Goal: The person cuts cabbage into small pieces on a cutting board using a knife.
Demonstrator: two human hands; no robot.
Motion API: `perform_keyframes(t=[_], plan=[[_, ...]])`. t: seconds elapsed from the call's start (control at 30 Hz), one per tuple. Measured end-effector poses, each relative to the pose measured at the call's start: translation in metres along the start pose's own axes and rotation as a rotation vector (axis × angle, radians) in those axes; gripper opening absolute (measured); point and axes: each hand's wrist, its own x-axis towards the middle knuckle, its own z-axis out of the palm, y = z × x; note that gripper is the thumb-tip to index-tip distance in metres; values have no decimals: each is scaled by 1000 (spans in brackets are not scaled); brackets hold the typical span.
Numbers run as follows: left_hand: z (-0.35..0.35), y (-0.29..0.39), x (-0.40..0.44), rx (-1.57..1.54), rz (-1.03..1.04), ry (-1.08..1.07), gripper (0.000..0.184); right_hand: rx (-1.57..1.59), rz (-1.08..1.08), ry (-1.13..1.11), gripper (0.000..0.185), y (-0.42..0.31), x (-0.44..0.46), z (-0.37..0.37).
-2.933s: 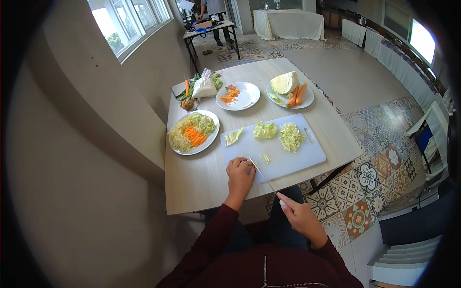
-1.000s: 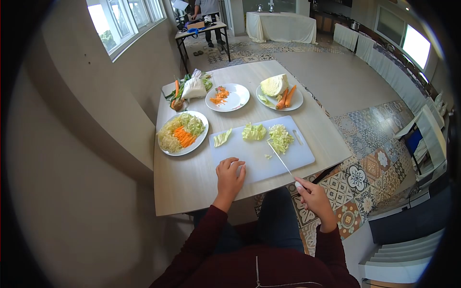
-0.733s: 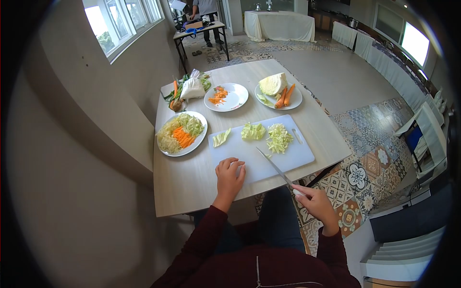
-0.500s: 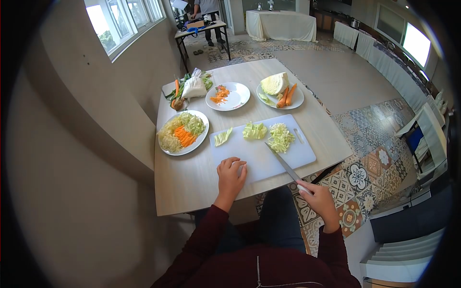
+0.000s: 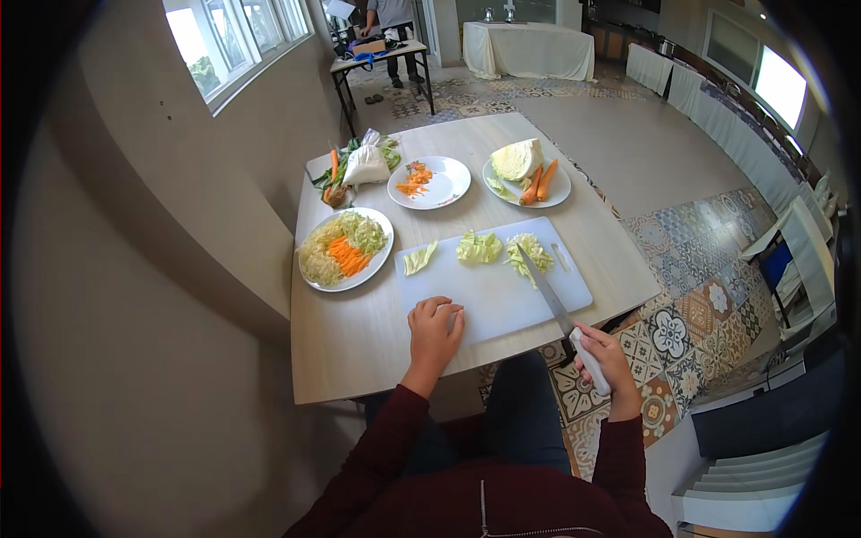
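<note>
My right hand (image 5: 607,357) grips the white handle of a kitchen knife (image 5: 549,296). The blade's tip reaches over a pile of shredded cabbage (image 5: 527,255) at the right of the white cutting board (image 5: 484,300). My left hand (image 5: 436,332) rests at the board's front left edge, fingers loosely bent and holding nothing. Cabbage leaf pieces (image 5: 479,247) sit at the middle of the board's far side, and a smaller cabbage piece (image 5: 418,258) lies at its left.
Left of the board stands a plate (image 5: 363,279) of shredded vegetables. Behind it are a plate (image 5: 448,186) with carrot bits, a plate (image 5: 558,192) with a cabbage chunk and carrots, and a plastic bag (image 5: 366,165) among vegetables. A person (image 5: 392,18) stands by a far table.
My right hand has shifted right and turned, showing more of the knife's handle. The blade has moved from the cabbage pile's left side to over it. My left hand stays in place.
</note>
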Motion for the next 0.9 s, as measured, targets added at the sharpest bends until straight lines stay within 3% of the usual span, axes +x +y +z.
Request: perform_keyframes(t=[0.43, 0.53, 0.67, 0.9], plan=[[0, -3, 1, -44, -31, -42, 11, 127, -105, 29, 50, 19, -7, -2], [-13, -20, 18, -308, -199, -123, 13, 127, -171, 49, 54, 20, -16, 9], [-40, -44, 63, -166, -95, -71, 17, 35, -181, 74, 51, 21, -24, 20], [-3, -103, 98, 113, -49, -22, 32, -26, -149, 83, 49, 28, -31, 34]])
